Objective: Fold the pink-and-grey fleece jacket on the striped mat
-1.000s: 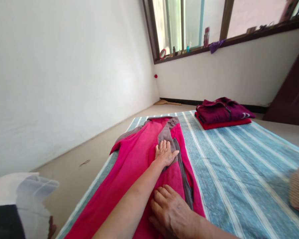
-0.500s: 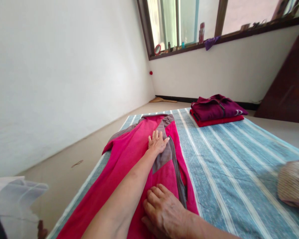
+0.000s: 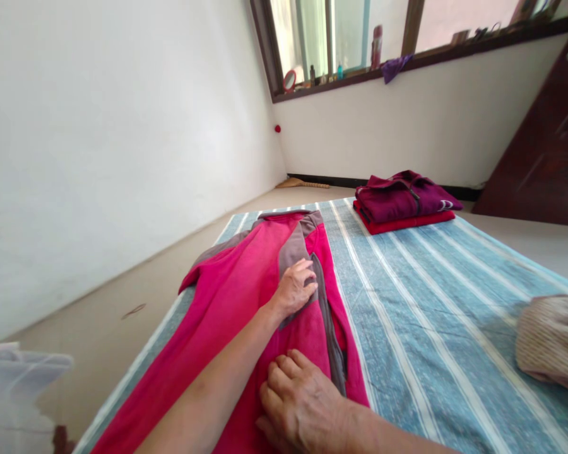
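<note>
A pink jacket (image 3: pixel 227 284) with grey panels lies lengthwise over the near left part of the bed. Its grey-edged zipper side runs along the right. My left hand (image 3: pixel 296 287) rests on the grey chest panel by the zipper, fingers slightly bent, with a gap between them and the thumb. Closer to me, my right hand (image 3: pixel 307 400) is closed on the pink cloth of the lower front, its fingers curled and the thumb mostly hidden beneath.
Blue striped bedding (image 3: pixel 407 302) covers the bed. Folded purple clothing (image 3: pixel 397 198) lies on a folded red garment (image 3: pixel 411 223) at the far edge. At right sits a beige ribbed cloth bundle (image 3: pixel 551 337). Small items line the windowsill (image 3: pixel 345 82); a dark red door (image 3: pixel 539 145) stands beyond.
My left hand has drawn back toward me along the grey panel, turning rightward, and its fingers have gone from spread flat to bent. My right hand keeps its place on the jacket. The view has shifted slightly.
</note>
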### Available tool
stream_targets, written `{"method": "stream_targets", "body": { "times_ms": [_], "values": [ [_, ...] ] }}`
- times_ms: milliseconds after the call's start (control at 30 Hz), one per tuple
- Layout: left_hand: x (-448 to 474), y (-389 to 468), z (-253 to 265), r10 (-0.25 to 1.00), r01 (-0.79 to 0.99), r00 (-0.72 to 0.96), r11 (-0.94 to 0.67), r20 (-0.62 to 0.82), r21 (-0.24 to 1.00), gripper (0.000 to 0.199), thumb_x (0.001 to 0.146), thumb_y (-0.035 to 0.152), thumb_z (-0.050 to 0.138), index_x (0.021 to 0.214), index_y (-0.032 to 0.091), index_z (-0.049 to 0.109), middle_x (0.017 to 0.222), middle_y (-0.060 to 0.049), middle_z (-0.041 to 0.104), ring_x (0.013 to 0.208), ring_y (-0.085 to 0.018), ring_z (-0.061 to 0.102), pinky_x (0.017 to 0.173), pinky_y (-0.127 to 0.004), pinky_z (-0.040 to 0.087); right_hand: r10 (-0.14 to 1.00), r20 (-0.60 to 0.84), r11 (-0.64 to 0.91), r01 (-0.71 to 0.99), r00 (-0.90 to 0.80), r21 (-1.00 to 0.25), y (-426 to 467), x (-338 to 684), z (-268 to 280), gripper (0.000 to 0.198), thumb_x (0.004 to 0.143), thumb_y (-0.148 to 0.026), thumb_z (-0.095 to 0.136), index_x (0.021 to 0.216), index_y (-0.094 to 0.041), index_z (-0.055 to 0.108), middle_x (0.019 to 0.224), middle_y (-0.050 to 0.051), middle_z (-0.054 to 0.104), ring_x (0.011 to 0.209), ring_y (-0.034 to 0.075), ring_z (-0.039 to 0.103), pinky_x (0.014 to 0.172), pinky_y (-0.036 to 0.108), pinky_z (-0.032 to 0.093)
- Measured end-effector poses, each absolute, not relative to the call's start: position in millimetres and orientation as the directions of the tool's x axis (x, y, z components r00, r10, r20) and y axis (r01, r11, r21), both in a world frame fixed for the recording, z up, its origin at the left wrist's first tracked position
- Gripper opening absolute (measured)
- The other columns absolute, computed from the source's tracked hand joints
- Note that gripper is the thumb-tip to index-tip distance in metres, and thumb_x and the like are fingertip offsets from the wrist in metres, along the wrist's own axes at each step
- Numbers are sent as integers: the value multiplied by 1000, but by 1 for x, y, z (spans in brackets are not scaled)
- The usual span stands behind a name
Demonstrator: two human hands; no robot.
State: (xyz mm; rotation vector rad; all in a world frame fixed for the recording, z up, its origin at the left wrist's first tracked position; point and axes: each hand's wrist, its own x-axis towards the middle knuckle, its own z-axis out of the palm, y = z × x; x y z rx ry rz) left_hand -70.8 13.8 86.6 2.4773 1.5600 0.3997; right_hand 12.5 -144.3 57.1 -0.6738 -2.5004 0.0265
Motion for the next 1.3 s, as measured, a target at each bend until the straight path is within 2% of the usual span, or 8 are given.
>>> {"method": "stream_targets", "body": {
  "times_ms": [100,167,267,433,600,867,1300],
  "values": [
    [-70,-2,85,902,789,410,-424,134,444,12,77,17,60,85,19,69,136,-8,52,133,-20,38,109,-33,32,471,497,875,459,-729,-155,-144,13,59,23,92,-37,47,87,-16,56,82,5,57,76,21,49,74,38,40],
    [-68,-7,85,916,778,386,-387,109,495,13,75,18,62,85,18,70,137,-10,51,132,-20,39,108,-32,32,473,495,874,461,-729,-157,-144,14,59,23,92,-36,46,87,-16,56,82,5,57,75,21,49,72,38,40],
    [-61,-7,87,929,799,365,-346,61,492,14,71,16,65,83,18,71,138,-10,51,131,-21,41,107,-31,33,475,493,874,455,-729,-171,-144,13,58,24,92,-38,46,87,-17,56,83,6,58,74,21,49,71,38,40],
    [-53,-1,87,934,828,356,-324,18,457,9,66,8,64,67,17,68,133,-11,55,130,-23,43,107,-32,32,481,498,872,451,-722,-189,-144,13,57,26,92,-39,48,90,-16,57,87,7,59,78,21,50,76,38,40],
    [-51,3,85,924,810,382,-336,3,481,20,67,5,59,54,19,61,108,-5,70,126,-18,47,111,-33,26,483,509,871,450,-713,-198,-145,13,59,25,92,-39,48,90,-15,57,89,6,60,79,21,51,77,38,41],
    [-58,-3,95,939,751,344,-288,20,594,15,72,10,51,64,16,62,122,-12,63,122,-20,51,100,-30,38,483,491,872,451,-725,-192,-145,15,61,22,91,-38,50,85,-17,56,82,5,59,75,20,51,72,37,41],
    [-63,-5,99,956,669,295,-200,-8,716,13,72,17,49,65,16,59,127,-11,60,115,-20,56,99,-29,38,484,478,870,459,-733,-179,-145,15,62,22,91,-37,49,85,-17,55,84,5,59,76,20,50,72,36,39]
  ]
}}
